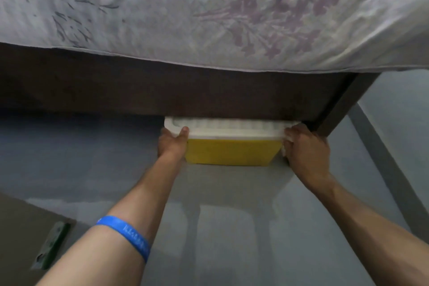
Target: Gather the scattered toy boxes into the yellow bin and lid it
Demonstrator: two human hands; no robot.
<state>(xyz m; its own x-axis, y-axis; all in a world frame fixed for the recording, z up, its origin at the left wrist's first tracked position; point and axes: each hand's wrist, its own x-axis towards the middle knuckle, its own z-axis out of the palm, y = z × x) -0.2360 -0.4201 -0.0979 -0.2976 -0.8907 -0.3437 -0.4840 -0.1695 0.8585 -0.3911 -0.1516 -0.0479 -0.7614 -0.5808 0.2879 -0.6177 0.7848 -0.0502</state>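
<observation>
A yellow bin [232, 152] stands on the grey floor, half under the dark bed frame. A white ribbed lid [232, 129] sits on top of it. My left hand [173, 144] grips the bin's left end, thumb resting on the lid's corner. My right hand [306, 148] holds the right end, fingers curled over the lid's edge. The back of the bin is hidden under the bed. No toy boxes are visible.
The dark brown bed frame [162, 90] runs across the view, with a floral sheet [209, 11] hanging over it. A bed leg [341, 109] stands just right of the bin. A brown board with a green strip [52, 245] lies at lower left.
</observation>
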